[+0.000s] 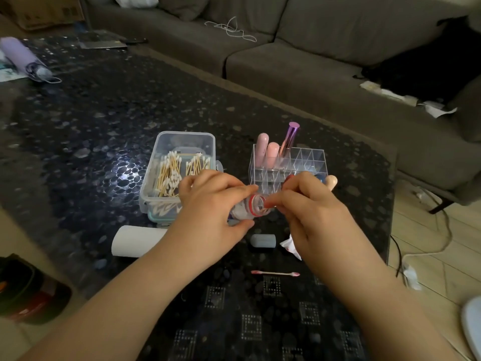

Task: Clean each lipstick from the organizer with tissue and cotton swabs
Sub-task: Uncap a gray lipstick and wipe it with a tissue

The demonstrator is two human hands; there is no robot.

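Observation:
My left hand grips a clear lipstick tube with a red ring at its open end, held on its side above the table. My right hand pinches something small at the tube's mouth; what it holds is hidden by the fingers. Behind them the clear organizer holds two pink lipsticks and a shiny purple one. A clear box of cotton swabs stands at its left. A used swab, a stained tissue and a grey cap lie on the table.
A white tissue roll lies left of my forearm on the dark patterned table. A grey sofa runs behind. A purple umbrella lies far left. Cables and a power strip lie on the floor at right.

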